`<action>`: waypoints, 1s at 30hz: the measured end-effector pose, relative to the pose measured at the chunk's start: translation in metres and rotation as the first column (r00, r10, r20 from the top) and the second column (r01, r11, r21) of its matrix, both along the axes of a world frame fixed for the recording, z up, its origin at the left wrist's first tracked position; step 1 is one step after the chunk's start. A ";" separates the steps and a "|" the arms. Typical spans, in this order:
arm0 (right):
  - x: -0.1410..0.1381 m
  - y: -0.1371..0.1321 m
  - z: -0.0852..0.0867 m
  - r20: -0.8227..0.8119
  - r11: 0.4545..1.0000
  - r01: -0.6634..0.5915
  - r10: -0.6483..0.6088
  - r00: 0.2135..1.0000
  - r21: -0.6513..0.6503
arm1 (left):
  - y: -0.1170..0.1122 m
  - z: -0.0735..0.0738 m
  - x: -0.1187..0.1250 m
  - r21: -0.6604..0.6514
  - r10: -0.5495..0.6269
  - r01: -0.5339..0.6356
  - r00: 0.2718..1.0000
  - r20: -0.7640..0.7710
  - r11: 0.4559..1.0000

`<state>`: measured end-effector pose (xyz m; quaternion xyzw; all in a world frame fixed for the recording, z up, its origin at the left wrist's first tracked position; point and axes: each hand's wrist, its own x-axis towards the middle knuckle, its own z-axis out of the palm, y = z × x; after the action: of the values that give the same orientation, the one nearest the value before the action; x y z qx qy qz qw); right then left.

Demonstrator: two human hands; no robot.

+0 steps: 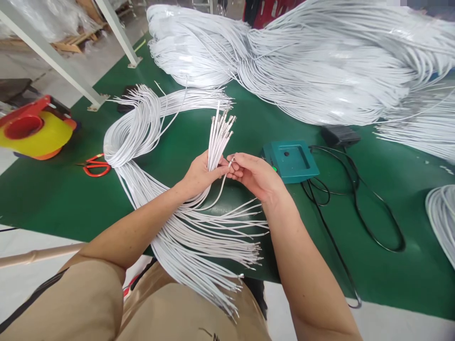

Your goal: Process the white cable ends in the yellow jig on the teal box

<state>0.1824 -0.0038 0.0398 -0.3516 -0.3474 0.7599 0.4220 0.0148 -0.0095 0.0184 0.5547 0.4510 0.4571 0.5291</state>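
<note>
My left hand is wrapped round an upright bunch of white wires, their tips sticking out above the fist. Beside it, my right hand pinches the end of a single white wire between thumb and fingers. That wire curves down toward the others, and its tip is partly hidden by the fingers. Under my left wrist, more loose wires fan out to the right with their ends near the table's front edge. A looped bundle of wires lies to the left of my left hand.
Large coils of white wire cover the back of the green table. Right of my hands stands a teal box with a lit green spot and black cables. Orange-handled scissors and a yellow tape roll are at left.
</note>
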 end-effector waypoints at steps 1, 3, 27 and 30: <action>0.000 0.000 0.000 0.023 1.000 0.019 -0.020 1.000 0.008 | 0.000 0.000 0.000 0.007 -0.008 0.007 1.000 0.016 1.000; -0.001 -0.001 0.002 0.099 0.996 0.077 -0.081 0.992 0.048 | 0.001 0.001 0.000 0.018 -0.045 0.044 0.996 0.071 0.999; -0.005 -0.003 -0.002 0.654 0.797 -0.131 -0.375 0.657 0.589 | 0.008 0.008 -0.005 -0.215 -0.121 0.173 0.965 0.234 0.961; -0.003 -0.001 -0.005 0.674 0.625 -0.296 -0.539 0.505 0.722 | 0.010 0.007 -0.007 -0.281 -0.117 0.207 0.945 0.305 0.937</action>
<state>0.1792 -0.0051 0.0343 -0.4873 -0.7649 0.2201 0.3592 0.0080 0.0005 0.0251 0.4293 0.3885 0.4099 0.7048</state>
